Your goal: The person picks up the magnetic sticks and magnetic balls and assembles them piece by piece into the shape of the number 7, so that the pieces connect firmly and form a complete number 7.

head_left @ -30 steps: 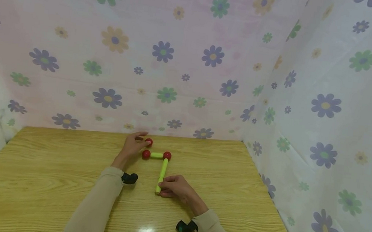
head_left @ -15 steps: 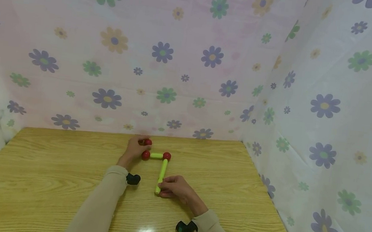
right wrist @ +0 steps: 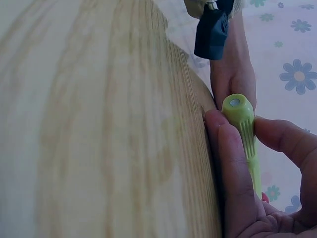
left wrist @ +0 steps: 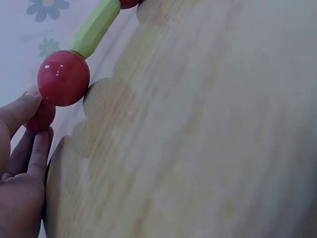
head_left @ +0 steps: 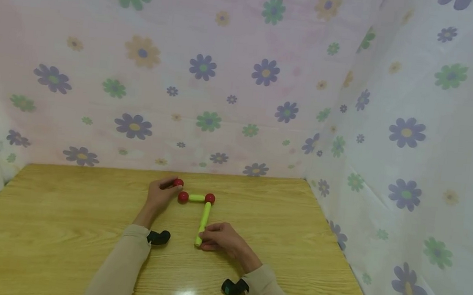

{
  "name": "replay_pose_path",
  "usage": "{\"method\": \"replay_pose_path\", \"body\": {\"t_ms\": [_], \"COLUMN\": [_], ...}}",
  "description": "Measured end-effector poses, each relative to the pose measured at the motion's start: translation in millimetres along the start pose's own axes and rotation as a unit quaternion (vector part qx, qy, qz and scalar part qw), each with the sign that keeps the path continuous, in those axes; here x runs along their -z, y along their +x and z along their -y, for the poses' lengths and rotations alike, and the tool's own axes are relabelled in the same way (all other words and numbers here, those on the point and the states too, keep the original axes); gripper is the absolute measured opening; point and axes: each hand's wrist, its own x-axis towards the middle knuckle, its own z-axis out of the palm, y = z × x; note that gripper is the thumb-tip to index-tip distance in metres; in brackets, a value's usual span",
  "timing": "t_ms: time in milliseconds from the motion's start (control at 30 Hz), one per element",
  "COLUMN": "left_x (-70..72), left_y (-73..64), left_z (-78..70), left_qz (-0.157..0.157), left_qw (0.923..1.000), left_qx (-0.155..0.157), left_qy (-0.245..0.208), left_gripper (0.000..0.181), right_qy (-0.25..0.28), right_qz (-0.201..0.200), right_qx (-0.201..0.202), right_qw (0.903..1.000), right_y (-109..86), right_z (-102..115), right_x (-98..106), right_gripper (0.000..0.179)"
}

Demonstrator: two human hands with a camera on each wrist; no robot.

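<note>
My left hand (head_left: 159, 196) pinches a loose red ball (left wrist: 42, 117) between thumb and fingers near the table's back edge. Just in front of it lies another red ball (head_left: 183, 197), joined to a short yellow-green rod (head_left: 197, 198). That rod's other end meets a corner red ball (head_left: 210, 198), from which a longer yellow-green rod (head_left: 204, 216) runs toward me. My right hand (head_left: 225, 240) pinches this longer rod close to its near end. A small silvery disc shows on the rod's end face (right wrist: 235, 103) in the right wrist view.
Everything lies on a wood-grain table (head_left: 60, 215). A flower-printed cloth (head_left: 212, 92) hangs behind it and along the sides. Each wrist wears a dark camera mount, the left one (head_left: 159, 238) and the right one (head_left: 234, 288).
My left hand reached around the loose red ball, then drew it a little to the left. My right hand keeps its grip on the longer rod without visible movement.
</note>
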Motion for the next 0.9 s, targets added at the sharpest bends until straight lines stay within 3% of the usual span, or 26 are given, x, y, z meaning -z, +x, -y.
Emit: {"method": "replay_pose_path", "body": {"t_ms": [267, 600, 900], "left_x": [5.4, 4.9, 5.4], "left_y": [-10.0, -20.7, -29.4], "left_z": [3.7, 8.8, 6.1], "left_qz": [0.0, -0.033, -0.047], "left_qw": [0.9996, 0.9993, 0.9973], "left_qx": [0.006, 0.001, 0.013], "left_qy": [-0.027, -0.016, -0.055], "left_gripper": [0.055, 0.052, 0.051], "right_qy": [-0.008, -0.012, 0.002], "right_qz": [0.003, -0.004, -0.001], "right_qx": [-0.002, -0.003, -0.004], "right_qw": [1.0, 0.9999, 1.0], "right_y": [-0.1, -1.7, 3.0], "right_z": [1.6, 0.3, 1.1], "right_x": [-1.7, -0.5, 0.8], "right_gripper": [0.025, 0.028, 0.032]}}
